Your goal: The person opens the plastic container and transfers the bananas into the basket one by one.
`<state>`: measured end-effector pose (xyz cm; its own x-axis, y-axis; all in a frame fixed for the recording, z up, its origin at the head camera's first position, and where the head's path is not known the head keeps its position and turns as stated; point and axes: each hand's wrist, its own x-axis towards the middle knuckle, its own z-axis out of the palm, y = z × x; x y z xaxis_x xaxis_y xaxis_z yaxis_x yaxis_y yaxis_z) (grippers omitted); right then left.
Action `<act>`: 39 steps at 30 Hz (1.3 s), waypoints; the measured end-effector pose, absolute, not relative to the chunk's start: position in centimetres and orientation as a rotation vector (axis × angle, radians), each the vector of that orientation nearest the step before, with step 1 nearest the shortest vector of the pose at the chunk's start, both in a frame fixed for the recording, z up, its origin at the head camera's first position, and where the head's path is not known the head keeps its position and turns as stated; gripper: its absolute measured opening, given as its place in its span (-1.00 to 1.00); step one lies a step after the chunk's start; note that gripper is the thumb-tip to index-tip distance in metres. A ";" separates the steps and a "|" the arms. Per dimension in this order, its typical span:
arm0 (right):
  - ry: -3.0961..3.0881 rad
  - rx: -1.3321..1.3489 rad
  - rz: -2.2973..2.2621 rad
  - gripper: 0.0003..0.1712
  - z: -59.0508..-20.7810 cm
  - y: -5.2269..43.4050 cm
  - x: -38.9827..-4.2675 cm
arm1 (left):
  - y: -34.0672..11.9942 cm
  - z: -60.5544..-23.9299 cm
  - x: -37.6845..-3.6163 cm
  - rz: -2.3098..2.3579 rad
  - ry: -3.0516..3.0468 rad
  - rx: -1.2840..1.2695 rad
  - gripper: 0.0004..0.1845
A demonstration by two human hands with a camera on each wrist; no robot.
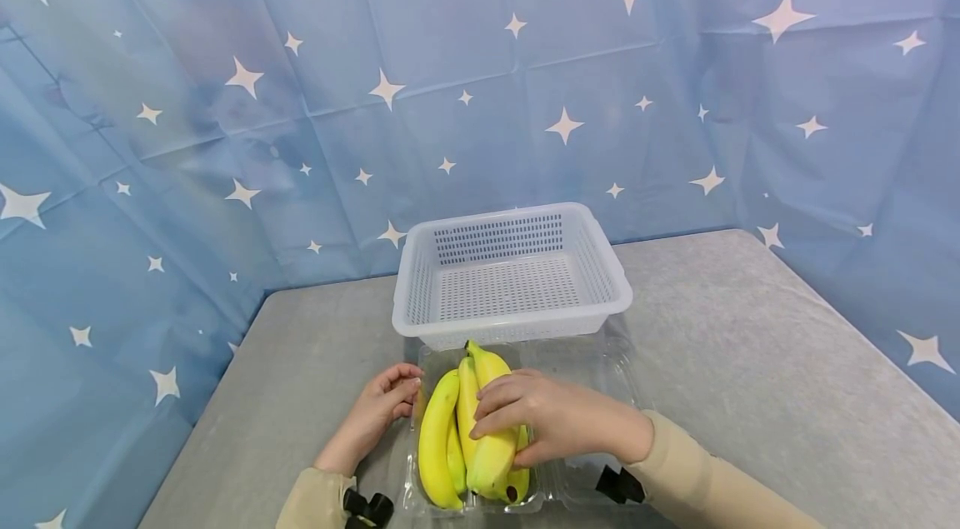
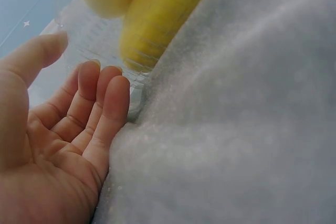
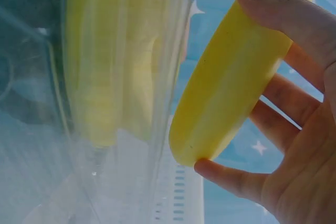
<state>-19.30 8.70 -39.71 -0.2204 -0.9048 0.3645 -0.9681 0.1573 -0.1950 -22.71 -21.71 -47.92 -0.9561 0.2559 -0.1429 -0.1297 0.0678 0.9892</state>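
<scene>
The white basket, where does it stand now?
In the head view the white basket stands mid-table, just behind the clear tray holding the bananas.

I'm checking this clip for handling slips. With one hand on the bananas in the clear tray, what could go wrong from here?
1. The right hand wraps only one side of the banana bunch; if lifted, the bunch may tilt or a banana tear off.
2. The clear plastic tray looks light, and the left hand only touches its edge, so it might lift or slide along.
3. The white basket stands right behind the tray, so a low lift might knock its rim.
</scene>
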 end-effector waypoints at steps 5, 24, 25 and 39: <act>-2.265 1.855 0.590 -0.36 -39.3 8.8 -19.0 | -21.6 -47.8 -22.6 1.969 2.070 0.123 -0.67; -2.168 1.828 0.600 -0.35 -37.9 9.7 -18.6 | -21.6 -48.1 -22.7 1.956 2.100 0.080 -0.68; -2.161 1.825 0.595 -0.35 -37.8 9.7 -18.6 | -21.6 -48.0 -22.7 1.959 2.096 0.071 -0.68; -2.124 1.794 0.599 -0.35 -37.1 10.1 -18.2 | -21.5 -47.9 -22.6 1.974 2.078 0.058 -0.71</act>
